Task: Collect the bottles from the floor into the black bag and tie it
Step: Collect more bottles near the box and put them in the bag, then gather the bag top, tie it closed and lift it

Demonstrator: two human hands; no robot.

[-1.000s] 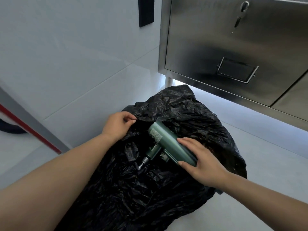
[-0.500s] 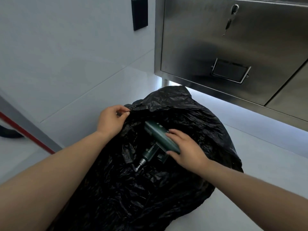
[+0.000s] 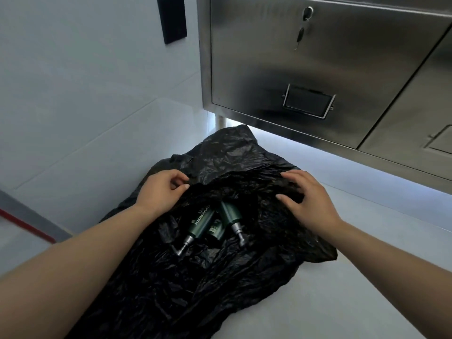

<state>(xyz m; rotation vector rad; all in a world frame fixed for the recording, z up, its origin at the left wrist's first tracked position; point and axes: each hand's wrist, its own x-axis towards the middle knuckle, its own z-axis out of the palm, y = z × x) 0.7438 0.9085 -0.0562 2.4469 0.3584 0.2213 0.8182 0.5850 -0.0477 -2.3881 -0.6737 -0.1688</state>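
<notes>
Left hand (image 3: 162, 189) pinches black bag (image 3: 220, 277) rim; right hand (image 3: 309, 200), fingers spread, gripping nothing, rests on opposite rim. Bag holds green pump bottles (image 3: 201, 223), sits on floor (image 3: 342, 302) below steel cabinet (image 3: 318, 57).

- black bag (image 3: 195, 289): crinkly plastic, slumped on the floor (image 3: 367, 253), mouth wide open, not tied
- green bottles (image 3: 199, 222): three dark ones lying inside its mouth, silver pump tops pointing nearward

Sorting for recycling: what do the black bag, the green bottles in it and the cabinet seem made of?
Black bag: thin glossy plastic film, by its crinkles and sheen. Green bottles: probably plastic, satin finish, with silvery, perhaps metal, pump tops. Cabinet: brushed stainless steel, by its blurred reflections.
</notes>
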